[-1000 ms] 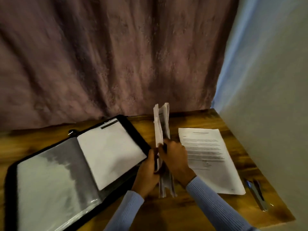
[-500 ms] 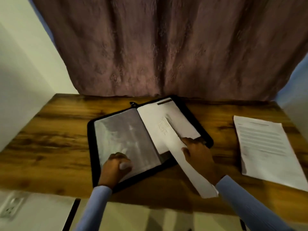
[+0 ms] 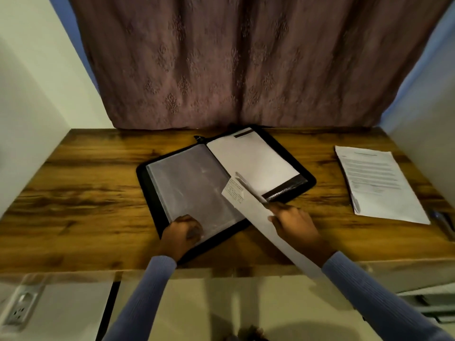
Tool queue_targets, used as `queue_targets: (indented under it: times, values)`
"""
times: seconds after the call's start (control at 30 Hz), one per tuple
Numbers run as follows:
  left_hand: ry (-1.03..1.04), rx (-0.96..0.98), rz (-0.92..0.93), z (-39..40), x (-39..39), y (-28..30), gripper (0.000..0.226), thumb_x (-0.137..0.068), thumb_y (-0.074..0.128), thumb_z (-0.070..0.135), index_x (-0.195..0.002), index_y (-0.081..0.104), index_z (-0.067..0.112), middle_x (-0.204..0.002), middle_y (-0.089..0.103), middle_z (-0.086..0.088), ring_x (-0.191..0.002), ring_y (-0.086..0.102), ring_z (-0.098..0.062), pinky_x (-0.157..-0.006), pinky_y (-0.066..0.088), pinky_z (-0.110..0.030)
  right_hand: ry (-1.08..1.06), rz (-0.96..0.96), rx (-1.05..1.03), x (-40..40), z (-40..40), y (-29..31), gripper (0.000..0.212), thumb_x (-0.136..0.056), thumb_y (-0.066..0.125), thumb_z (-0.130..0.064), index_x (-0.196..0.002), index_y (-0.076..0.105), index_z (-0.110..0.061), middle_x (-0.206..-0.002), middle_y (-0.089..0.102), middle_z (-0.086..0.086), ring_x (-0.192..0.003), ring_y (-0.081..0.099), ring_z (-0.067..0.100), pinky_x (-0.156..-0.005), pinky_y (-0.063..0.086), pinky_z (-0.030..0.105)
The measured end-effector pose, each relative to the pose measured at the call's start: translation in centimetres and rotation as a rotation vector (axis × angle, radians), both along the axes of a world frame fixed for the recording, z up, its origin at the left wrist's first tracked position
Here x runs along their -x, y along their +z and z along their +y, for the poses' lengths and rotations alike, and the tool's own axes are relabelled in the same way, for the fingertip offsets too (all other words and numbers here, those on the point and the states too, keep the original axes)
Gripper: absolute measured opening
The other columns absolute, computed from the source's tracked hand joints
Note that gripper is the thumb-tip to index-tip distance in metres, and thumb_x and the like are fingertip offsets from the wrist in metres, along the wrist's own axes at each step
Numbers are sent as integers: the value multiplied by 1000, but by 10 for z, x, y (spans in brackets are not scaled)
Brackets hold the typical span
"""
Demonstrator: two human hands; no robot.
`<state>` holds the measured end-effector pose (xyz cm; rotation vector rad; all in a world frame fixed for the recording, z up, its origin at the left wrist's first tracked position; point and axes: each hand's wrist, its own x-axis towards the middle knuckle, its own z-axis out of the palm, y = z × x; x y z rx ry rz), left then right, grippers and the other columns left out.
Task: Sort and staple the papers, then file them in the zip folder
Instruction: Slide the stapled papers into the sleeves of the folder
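Filing a paper set into the open black zip folder [image 3: 299, 172] on the brown wood-grain desk [image 3: 81, 188].

The right hand [image 3: 294, 223] is closed on a white stapled bundle of printed papers [image 3: 256, 212], held edge-on with its far corner over the folder's spine. The left hand [image 3: 183, 232] is pinched on the near edge of the clear plastic sleeve page [image 3: 189, 183], apparently lifting it. To do this well, I judge the left hand should part the sleeve's mouth wider and hold it steady while the right lays the bundle flatter and slides it in square, leading corner first, so no sheet catches or folds. A second white printed sheaf [image 3: 379, 183] lies well apart at the desk's right end, not yet filed.
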<state>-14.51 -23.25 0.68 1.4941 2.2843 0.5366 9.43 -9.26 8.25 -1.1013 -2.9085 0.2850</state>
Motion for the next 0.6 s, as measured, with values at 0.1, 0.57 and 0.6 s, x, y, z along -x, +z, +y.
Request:
queue_targets:
  times: [0.1,0.57,0.6]
  values:
    - [-36,112,20,1,0,-1,31,-77,72,37,-101,71,18,-116,57,2,-109,53,-19,-93,46,-33,3,-32,-12,-5,-8,-6,38,-99,35,-31,-136,39,-20,-118,58,5,-100,59,20,-74,40,22]
    - [224,-248,-166,6,-14,28,18,-67,79,5,-65,66,17,-66,65,-1,-67,62,-18,-74,54,-31,-34,-104,10,-43,-36,-15,37,-101,28,-33,-134,40,-21,-120,55,4,-107,55,19,-92,40,28]
    - [228,-287,-162,7,-13,30,19,-67,79,3,-65,66,17,-65,65,-1,-66,62,-17,-75,55,-32,-39,-103,7,-45,-37,-15,37,-101,28,-33,-134,40,-21,-120,56,4,-107,54,19,-91,40,27]
